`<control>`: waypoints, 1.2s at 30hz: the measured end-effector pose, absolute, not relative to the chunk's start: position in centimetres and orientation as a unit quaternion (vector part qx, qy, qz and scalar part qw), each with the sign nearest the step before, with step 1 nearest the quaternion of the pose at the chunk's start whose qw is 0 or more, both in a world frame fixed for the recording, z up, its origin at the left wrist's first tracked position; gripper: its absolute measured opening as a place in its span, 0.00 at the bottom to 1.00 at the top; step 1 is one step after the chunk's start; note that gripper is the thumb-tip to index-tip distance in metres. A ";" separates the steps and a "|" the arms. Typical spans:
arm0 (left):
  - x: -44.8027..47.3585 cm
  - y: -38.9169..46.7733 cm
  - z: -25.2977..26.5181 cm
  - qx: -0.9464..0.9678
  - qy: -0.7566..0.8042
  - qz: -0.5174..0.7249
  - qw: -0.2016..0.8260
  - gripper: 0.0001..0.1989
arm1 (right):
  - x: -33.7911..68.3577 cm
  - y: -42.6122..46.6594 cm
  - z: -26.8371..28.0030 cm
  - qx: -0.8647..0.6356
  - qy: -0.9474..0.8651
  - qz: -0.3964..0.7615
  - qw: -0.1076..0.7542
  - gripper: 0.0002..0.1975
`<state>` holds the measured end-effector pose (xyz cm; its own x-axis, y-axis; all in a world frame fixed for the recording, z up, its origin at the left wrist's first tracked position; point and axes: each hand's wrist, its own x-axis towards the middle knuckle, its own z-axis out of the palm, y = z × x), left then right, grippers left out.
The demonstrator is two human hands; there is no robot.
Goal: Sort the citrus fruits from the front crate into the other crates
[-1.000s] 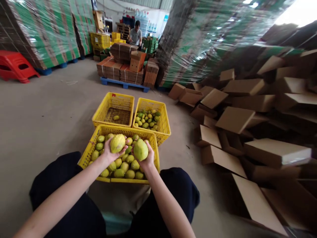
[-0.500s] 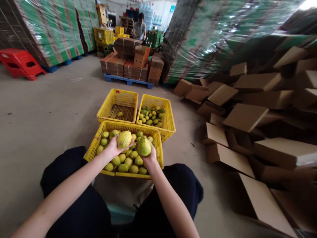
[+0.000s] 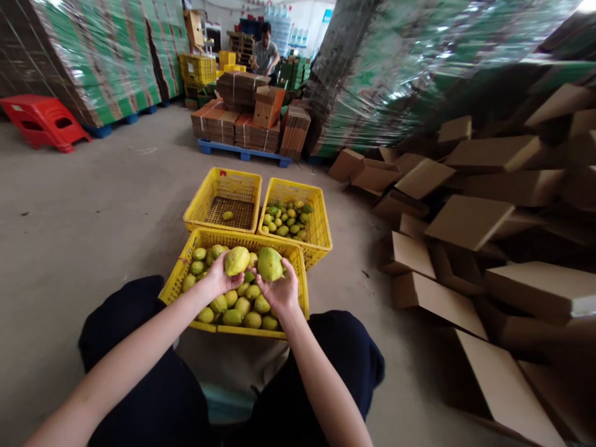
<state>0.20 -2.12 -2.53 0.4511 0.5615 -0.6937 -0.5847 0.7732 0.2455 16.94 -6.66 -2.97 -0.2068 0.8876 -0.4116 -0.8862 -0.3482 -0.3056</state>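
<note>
A yellow lemon (image 3: 237,261) rests in my left hand (image 3: 218,277), whose fingers curl beneath it. My right hand (image 3: 282,289) holds a greener lemon (image 3: 270,264) with its fingers around the lower side. Both hands are above the near yellow crate (image 3: 302,282), side by side. Many yellow-green lemons (image 3: 243,305) fill this crate, partly covered by my hands and wrists.
Behind are two more yellow crates: the left crate (image 3: 195,208) with one lemon, the right crate (image 3: 321,217) with several. Cardboard boxes (image 3: 470,220) lie heaped at right. Flattened cartons stand on a blue pallet (image 3: 244,153); a person (image 3: 265,53) is beyond. A red stool (image 3: 44,121) stands left.
Both lemons have turned in my hands and show different sides. The greener lemon sits slightly higher, and my right hand's fingers are more visible. The view has shifted slightly.
</note>
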 end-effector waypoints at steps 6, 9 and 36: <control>0.3 -2.1 -1.3 0.031 0.402 0.339 0.850 0.24 | 17.1 -6.1 -4.0 -0.315 0.026 0.774 0.549 0.18; 0.5 -2.1 -1.5 0.045 0.413 0.335 0.846 0.26 | 17.1 -5.9 -4.5 -0.350 -0.001 0.799 0.489 0.25; -1.3 -3.8 1.0 0.408 0.336 0.497 0.688 0.30 | 18.2 -7.7 -3.1 -0.430 -0.428 0.392 0.692 0.31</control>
<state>-1.35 -3.81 1.00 0.2804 0.9582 -0.0563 -0.4103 0.1727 0.8954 18.17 -7.66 -3.10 0.3271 0.9098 0.2554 -0.1740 0.3237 -0.9300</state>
